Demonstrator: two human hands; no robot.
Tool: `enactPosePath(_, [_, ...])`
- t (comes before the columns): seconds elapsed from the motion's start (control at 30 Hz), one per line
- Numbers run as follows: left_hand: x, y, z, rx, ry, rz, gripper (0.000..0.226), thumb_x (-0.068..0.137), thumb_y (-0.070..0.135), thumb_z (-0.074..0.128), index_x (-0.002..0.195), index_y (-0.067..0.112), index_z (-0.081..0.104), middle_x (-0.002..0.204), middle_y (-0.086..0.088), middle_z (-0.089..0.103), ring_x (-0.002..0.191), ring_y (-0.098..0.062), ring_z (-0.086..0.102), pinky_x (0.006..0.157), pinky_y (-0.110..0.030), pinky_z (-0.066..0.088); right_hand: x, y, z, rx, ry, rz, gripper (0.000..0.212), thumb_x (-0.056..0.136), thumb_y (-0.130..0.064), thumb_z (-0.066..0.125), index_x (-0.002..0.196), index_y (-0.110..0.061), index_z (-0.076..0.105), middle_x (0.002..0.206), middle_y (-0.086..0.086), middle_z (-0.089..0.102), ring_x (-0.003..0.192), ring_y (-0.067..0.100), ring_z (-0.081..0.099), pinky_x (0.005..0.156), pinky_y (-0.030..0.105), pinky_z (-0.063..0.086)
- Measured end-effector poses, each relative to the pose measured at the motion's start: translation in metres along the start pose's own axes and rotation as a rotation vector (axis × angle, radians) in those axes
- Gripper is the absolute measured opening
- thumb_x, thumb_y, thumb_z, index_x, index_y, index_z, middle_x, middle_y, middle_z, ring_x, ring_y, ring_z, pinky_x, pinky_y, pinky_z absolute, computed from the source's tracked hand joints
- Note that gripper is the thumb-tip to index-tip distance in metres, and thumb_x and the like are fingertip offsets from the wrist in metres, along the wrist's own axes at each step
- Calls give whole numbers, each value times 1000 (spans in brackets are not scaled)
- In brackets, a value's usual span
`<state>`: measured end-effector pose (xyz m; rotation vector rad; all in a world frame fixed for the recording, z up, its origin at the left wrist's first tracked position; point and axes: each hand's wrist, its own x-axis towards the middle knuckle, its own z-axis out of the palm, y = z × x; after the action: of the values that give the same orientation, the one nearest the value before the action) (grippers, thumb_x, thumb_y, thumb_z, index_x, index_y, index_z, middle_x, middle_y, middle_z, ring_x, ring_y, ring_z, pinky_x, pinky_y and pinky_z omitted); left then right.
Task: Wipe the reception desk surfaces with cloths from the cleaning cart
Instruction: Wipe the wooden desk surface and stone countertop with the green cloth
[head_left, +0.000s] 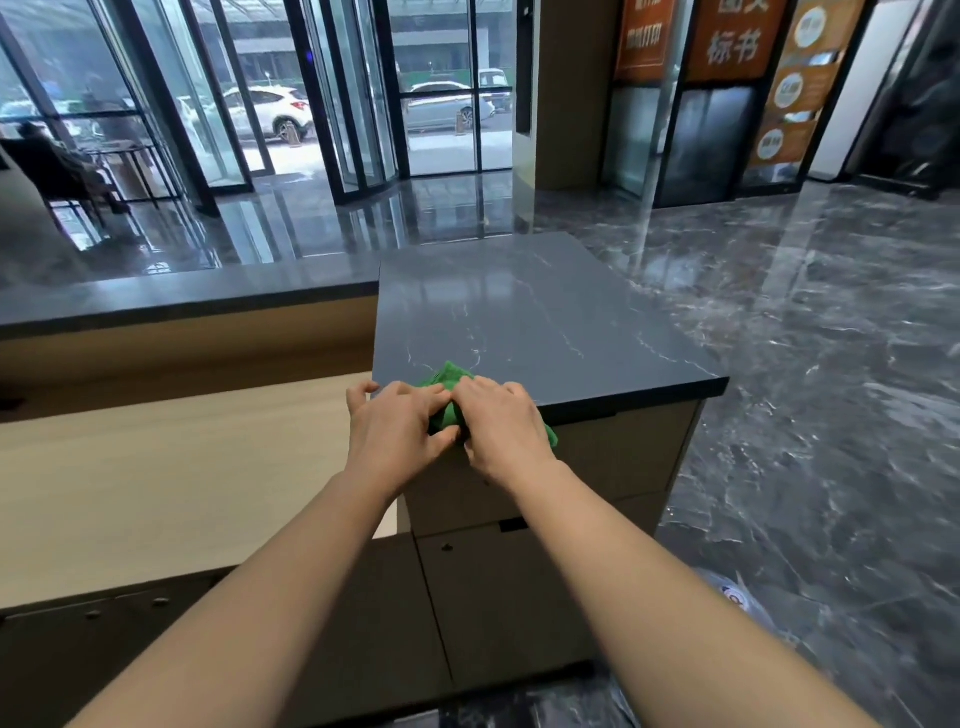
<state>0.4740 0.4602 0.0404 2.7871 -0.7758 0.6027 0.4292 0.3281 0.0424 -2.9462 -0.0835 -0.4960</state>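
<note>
Bare forearms reached up from the bottom edge, both hands meeting at the near edge of the dark tabletop (545, 312). Left hand (397, 434) lay flat, fingers spread and curled lightly over the green cloth (451, 379), thumb pinching it from below. Right hand (501, 428) pressed palm-down on the same cloth, fingers extended, not fully closed. Cloth was bunched between and under both hands, one corner poking forward onto the slab, another hanging off the near edge by the right wrist.

Tabletop ahead of the cloth was bare: open room forward and to the right up to a sharp square corner at the near right. Left edge dropped straight to a lower light wood-grain work surface (171, 467), also bare. Long dark ledge (182, 299) ran off leftward at the same height as the slab.

Slab looked like matte dark stone with thin white veins, thin square-cut edge. Cloth looked like fuzzy microfibre. Cabinet front (613, 467) below was flat grey-brown panels with slot pulls.

Polished dark marble floor (805, 338) reflected the lobby. Glass doors (363, 104) lay beyond, orange sign panels (732, 41) at upper right.
</note>
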Motion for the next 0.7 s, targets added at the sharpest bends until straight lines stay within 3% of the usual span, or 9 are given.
enactPosePath(0.13, [1, 3, 0, -3, -26, -16, 38, 85, 49, 61, 123, 42, 60, 117, 17, 66, 112, -11, 53, 99, -40, 21, 1, 6, -2, 21, -36, -25, 43, 86, -11, 61, 126, -18, 49, 131, -2, 53, 130, 19, 42, 100, 33, 31])
enactPosePath(0.3, [11, 26, 4, 16, -68, 15, 39, 87, 52, 56, 124, 40, 60, 126, 17, 62, 116, -12, 51, 99, -40, 19, -7, 28, -11, 0, -27, 21, 37, 84, -8, 61, 119, -18, 54, 124, -2, 59, 126, 20, 46, 95, 34, 34])
enactPosePath(0.7, [60, 148, 29, -17, -182, 202, 32, 91, 48, 52, 117, 34, 61, 113, 7, 67, 113, -18, 52, 104, -44, 20, -45, 138, -43, -94, -9, 304, 37, 76, -8, 61, 112, -20, 59, 113, 4, 64, 113, 28, 56, 88, 37, 41])
